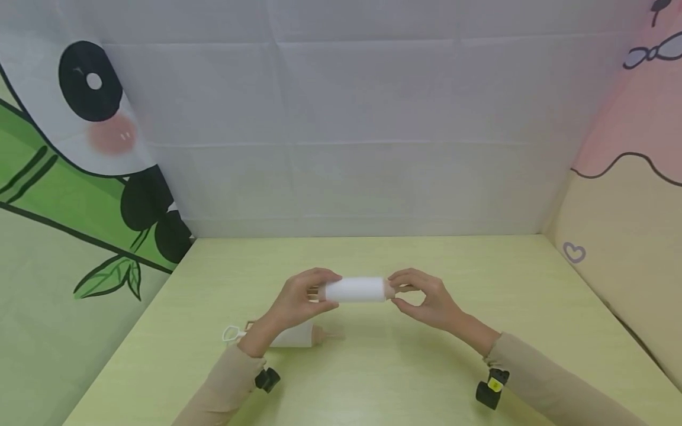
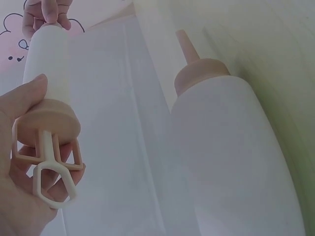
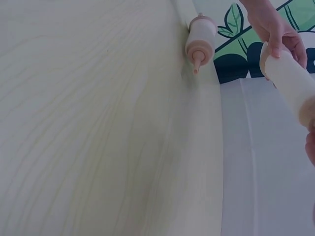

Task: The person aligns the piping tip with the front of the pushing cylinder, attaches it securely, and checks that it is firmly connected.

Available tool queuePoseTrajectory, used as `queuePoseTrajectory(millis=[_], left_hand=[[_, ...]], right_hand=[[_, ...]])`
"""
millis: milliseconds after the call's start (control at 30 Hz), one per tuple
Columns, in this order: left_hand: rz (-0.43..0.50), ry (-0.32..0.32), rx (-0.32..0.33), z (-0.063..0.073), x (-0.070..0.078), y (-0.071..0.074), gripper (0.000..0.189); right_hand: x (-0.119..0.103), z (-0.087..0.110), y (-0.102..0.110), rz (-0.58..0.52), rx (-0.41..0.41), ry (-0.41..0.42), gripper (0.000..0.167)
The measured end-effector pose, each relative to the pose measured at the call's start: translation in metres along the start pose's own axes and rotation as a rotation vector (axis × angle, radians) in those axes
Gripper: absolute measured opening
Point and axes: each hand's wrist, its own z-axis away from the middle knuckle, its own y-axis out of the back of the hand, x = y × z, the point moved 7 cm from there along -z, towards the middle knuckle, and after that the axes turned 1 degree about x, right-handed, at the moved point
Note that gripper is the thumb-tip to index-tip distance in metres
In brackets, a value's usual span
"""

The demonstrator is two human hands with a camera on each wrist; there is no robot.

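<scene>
A piping syringe (image 1: 356, 289) with a white barrel is held level above the table in the head view. My left hand (image 1: 305, 299) grips its beige handle end, with thumb and fingers on opposite sides; a white plunger ring (image 2: 55, 184) and beige finger loops show there in the left wrist view. At the other end, my right hand (image 1: 430, 299) pinches the beige nozzle cap (image 1: 389, 289). Most of that nozzle is hidden by the fingers. A second piping syringe (image 1: 296, 336) lies on the table beneath my left wrist, its nozzle pointing right and its handle partly covered by the forearm.
The pale wood-look table (image 1: 405, 378) reaches back to a white cloth wall (image 1: 362, 136). Printed cloth panels stand at the left (image 1: 106, 225) and right (image 1: 623, 225). Each wrist carries a small black camera.
</scene>
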Motion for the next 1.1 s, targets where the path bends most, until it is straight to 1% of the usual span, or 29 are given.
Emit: queuePoseTrajectory(millis=[100,167,233,333,467,633,767,833,967,1100], left_hand=[[-0.003,0.005,0.001,-0.001,0.0,0.0,0.041],[-0.008,0.003,0.005,0.0,0.002,0.0,0.041],[-0.014,-0.002,0.007,0.0,0.003,0.001,0.041],[-0.019,-0.007,0.006,0.0,0.005,0.002,0.041],[-0.019,-0.015,0.013,0.0,0.006,0.002,0.042],[-0.02,-0.01,0.019,-0.002,0.007,0.003,0.042],[-0.019,0.009,0.012,-0.003,0.006,0.003,0.041],[-0.016,0.009,0.011,-0.003,0.006,0.003,0.041],[-0.013,-0.013,0.015,-0.003,0.008,0.002,0.041],[-0.013,-0.015,0.016,-0.002,0.008,0.002,0.041]], right_hand=[[-0.011,-0.006,0.004,0.007,-0.003,0.004,0.04],[-0.014,-0.008,0.004,0.0,-0.008,0.005,0.039],[-0.01,-0.006,0.003,-0.013,-0.01,0.003,0.037],[0.002,0.0,0.0,-0.037,-0.002,-0.006,0.039],[0.015,0.008,-0.002,-0.034,0.026,-0.009,0.038],[0.015,0.009,-0.002,-0.027,0.042,0.017,0.033],[0.015,0.009,-0.001,-0.021,0.027,-0.005,0.033],[0.016,0.008,0.0,-0.017,0.016,-0.026,0.034],[0.017,0.008,0.001,-0.005,0.0,-0.052,0.039],[0.016,0.008,0.001,-0.021,0.0,-0.025,0.044]])
